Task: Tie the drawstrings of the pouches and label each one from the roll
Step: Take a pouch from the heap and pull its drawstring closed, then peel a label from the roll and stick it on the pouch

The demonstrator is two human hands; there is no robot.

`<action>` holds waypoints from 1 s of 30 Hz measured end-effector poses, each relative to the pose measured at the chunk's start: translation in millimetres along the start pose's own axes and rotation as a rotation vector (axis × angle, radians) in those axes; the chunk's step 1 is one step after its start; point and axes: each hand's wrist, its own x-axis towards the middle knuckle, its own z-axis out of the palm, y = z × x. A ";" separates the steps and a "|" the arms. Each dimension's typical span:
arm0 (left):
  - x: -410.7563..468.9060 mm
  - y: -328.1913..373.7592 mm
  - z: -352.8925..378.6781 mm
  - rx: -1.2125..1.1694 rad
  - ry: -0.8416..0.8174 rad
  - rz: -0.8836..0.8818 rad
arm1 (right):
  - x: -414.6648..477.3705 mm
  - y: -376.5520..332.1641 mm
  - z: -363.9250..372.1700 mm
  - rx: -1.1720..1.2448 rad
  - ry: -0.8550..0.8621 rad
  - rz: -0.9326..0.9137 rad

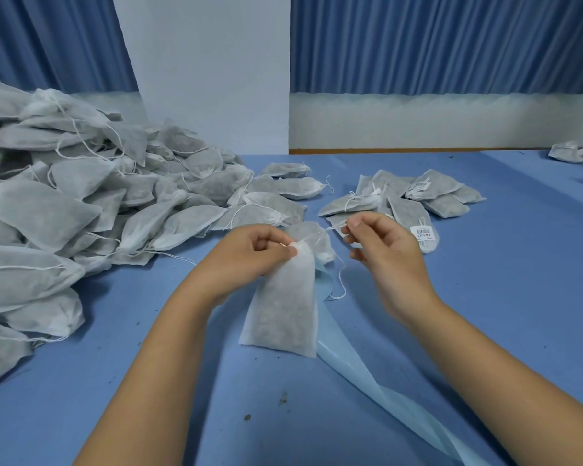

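Tying under way: left hand pinches the pouch at its gathered neck, right hand grip holds the drawstring taut; a knot seems next, labelling after.

Only the person's two arms show, each from the forearm to the fingertips. The left forearm and the right forearm are bare along the whole visible length, and the skin looks smooth. The left hand and the right hand are bare too. The fingers are slim, with soft creases at the knuckles. The nails that can be seen are cut short and look plain.
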 end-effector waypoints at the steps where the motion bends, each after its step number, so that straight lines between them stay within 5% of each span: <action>1: 1.2 0.1 1.3 -0.018 0.055 0.004 | -1.9 -0.6 1.0 -0.019 -0.039 -0.049; 9: 2.4 8.6 17.5 -0.217 0.325 0.141 | -21.7 16.4 15.7 -0.376 -0.295 -0.291; 17: 0.4 11.0 19.5 -0.309 0.285 0.133 | -18.8 17.8 13.7 -0.353 -0.318 -0.234; 24: -1.6 4.8 12.1 -0.076 0.049 0.085 | -17.4 15.4 12.5 -0.286 -0.287 -0.182; 30: 2.3 -0.9 1.5 -0.129 0.114 -0.030 | -0.2 11.3 0.6 -0.287 -0.166 -0.074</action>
